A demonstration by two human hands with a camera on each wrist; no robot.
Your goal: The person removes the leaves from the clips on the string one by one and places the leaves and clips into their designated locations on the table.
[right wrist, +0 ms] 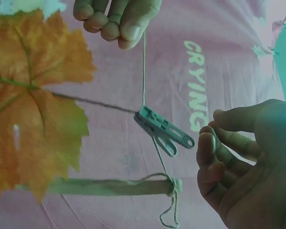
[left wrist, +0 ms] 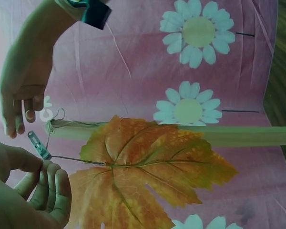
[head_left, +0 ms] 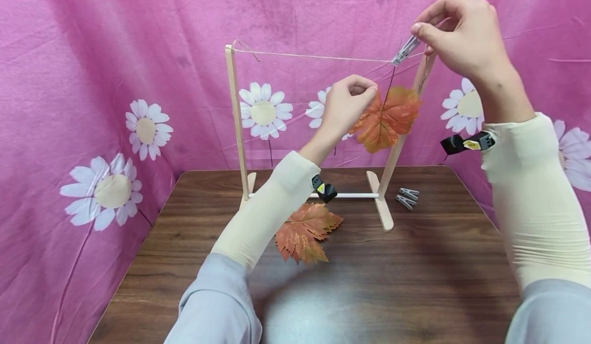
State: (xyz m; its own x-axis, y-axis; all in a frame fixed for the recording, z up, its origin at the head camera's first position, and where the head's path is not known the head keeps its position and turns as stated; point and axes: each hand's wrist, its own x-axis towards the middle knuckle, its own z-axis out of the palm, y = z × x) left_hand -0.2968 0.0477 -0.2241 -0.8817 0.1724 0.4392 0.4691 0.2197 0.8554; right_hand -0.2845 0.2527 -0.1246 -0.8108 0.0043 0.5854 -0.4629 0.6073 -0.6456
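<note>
Pink cloth (head_left: pixel 184 15) printed with white daisies (head_left: pixel 263 112) hangs in creased folds behind both hands, pale letters reading CRYING (right wrist: pixel 196 86) near the right grip (head_left: pixel 466 36) in its wrist view. Below the hands stretches a brown wood-grain bench (head_left: pixel 184 282), reaching back to the cloth, with a pale sheen on its near part and dark shadows across it. On it stands a wooden frame (head_left: pixel 237 128), one post left of the left grip (head_left: pixel 348 100), the other just below the right grip; a white rod (head_left: pixel 357 195) joins them low down. String (head_left: pixel 314 56) spans the post tops, higher than the left grip. On the string, just beside the right grip, sits a grey clip (head_left: pixel 406 50), and from it a hanging leaf (head_left: pixel 388 120) dangles by its stem, right of the left grip. Released, the right grip has bent fingers a small gap from the clip's handles. Loosely curled and holding nothing visible, the left grip is near the leaf's edge; touching or not, I cannot tell. Loose foliage (head_left: pixel 307 233) lies on the bench below the left grip, two spare clips (head_left: pixel 406 201) well below the right.
</note>
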